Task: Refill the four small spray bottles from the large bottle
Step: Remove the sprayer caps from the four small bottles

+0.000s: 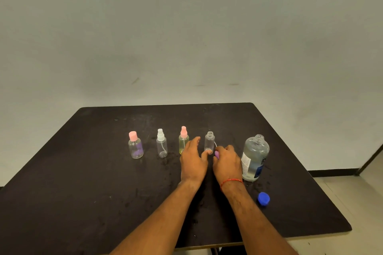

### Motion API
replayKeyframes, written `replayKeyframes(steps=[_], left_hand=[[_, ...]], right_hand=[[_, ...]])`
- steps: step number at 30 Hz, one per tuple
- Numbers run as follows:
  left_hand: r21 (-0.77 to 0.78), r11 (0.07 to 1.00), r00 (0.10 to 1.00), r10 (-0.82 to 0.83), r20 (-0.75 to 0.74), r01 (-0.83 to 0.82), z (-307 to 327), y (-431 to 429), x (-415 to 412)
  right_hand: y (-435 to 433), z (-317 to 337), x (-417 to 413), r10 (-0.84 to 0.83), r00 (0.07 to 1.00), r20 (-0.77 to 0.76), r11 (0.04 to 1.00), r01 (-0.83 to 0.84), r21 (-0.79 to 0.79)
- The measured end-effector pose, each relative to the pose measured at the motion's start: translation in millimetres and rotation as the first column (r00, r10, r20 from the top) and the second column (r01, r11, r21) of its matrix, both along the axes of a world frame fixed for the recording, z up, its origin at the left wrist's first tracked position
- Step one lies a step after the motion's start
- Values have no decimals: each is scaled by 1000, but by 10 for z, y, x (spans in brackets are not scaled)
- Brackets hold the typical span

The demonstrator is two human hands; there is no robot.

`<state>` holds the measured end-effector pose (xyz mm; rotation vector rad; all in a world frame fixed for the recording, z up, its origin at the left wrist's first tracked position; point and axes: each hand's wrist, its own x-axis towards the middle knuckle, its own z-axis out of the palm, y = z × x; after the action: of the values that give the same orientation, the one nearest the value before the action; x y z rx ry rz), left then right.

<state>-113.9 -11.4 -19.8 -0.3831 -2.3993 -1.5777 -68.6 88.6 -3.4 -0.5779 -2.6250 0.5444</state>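
Note:
Several small clear bottles stand in a row on the black table: one with a pink cap, one with a white sprayer, one with a pink sprayer, and an uncapped one. My left hand is open, its thumb touching the uncapped bottle's base. My right hand holds a purple spray cap with its thin tube beside that bottle. The large bottle stands open at the right, partly filled with clear liquid.
A blue cap lies on the table near the right front, close to my right forearm. The table's right edge is near the large bottle. A plain wall stands behind the table.

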Motion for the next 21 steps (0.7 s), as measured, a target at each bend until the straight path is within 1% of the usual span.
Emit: replayKeyframes(steps=[5,8,13,17,21], left_hand=[[35,999,993,34,-110,-31,87,-267,127],[7,999,991,43,-127,-43,84,-452,152],[32,998,992,62,-110,-59,61,-692,164],[16,998,991,64,-116,-62,42,-836,144],[-17,996,992,90,-93,-92,-25,-929,105]], right_hand=[[-52,19,41,13,1000,-8,1000,-13,17],[-73,37,77,15,1000,-13,1000,-15,15],[-90,119,163,15,999,-48,998,-12,56],[-144,293,215,48,987,-154,998,-40,53],[-297,487,146,130,937,-325,991,-133,11]])
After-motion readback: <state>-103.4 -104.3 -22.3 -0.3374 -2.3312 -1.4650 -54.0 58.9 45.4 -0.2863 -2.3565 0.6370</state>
